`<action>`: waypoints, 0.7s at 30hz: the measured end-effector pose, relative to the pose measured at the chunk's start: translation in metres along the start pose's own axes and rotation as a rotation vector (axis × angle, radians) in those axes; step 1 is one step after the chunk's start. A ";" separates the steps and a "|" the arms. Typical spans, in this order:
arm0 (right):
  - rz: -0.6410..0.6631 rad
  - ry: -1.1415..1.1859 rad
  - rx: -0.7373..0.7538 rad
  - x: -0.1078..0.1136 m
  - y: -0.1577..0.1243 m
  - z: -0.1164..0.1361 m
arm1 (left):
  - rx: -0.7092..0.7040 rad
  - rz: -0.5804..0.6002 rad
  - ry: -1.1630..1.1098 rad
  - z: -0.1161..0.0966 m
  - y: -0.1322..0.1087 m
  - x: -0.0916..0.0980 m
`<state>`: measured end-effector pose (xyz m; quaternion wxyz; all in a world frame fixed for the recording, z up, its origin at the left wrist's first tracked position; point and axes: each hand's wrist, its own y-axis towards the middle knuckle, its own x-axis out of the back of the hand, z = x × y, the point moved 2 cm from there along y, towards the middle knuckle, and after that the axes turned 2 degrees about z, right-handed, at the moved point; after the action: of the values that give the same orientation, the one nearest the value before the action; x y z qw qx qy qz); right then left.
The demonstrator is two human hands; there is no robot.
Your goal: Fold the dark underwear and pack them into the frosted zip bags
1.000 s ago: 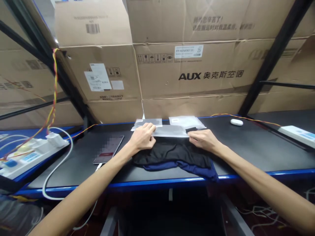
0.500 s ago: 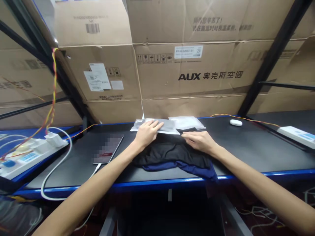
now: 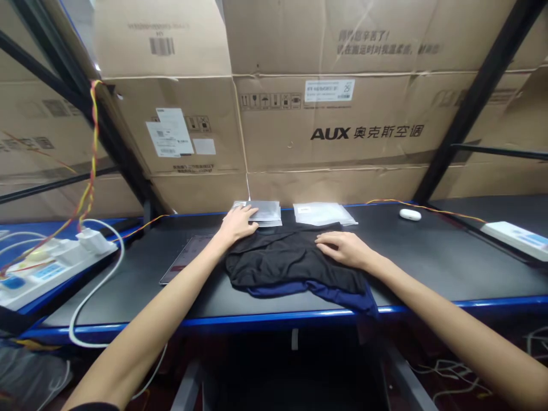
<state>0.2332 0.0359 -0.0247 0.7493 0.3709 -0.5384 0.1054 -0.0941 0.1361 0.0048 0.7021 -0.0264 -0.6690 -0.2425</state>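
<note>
My left hand (image 3: 240, 224) rests on a small stack of clear plastic bags (image 3: 268, 211) by the table's back edge. Its fingers lie across the left end of the stack, and the thumb stands apart. In front lies a crumpled black garment (image 3: 282, 257), spread flat, with dark blue cloth (image 3: 342, 297) showing along its near edge. My right hand (image 3: 346, 248) lies on the garment's right part, palm down with fingers loosely bent and no fold visibly pinched. A second clear plastic bag pile (image 3: 324, 214) sits behind the garment.
A phone (image 3: 182, 260) lies left of the garment, partly behind my left forearm. A white earphone case (image 3: 410, 214) is at the back right. Power strips (image 3: 520, 238) stand at both sides with cables. Cardboard (image 3: 274, 131) and black rack posts (image 3: 466, 97) close off the back.
My left hand has moved left, and the bag under it has slid left onto the stack, off the garment. My right hand has loosened from the garment's far edge, which now lies flat.
</note>
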 end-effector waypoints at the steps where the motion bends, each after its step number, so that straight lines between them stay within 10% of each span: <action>1: 0.013 0.019 -0.006 0.000 0.000 0.000 | -0.003 0.007 -0.012 0.000 -0.001 0.001; 6: 0.050 0.122 -0.004 0.003 0.002 0.003 | -0.205 -0.029 -0.181 -0.013 -0.018 0.015; 11: 0.209 0.195 -0.016 0.006 0.004 0.014 | -0.478 0.183 -0.348 -0.046 -0.052 0.026; 21: 0.375 0.188 -0.017 0.000 0.004 0.017 | -0.533 0.235 -0.324 -0.060 -0.072 0.014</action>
<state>0.2191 0.0272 -0.0205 0.7667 0.2465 -0.5265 0.2725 -0.0660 0.0470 -0.0082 0.5782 -0.3242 -0.6774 -0.3189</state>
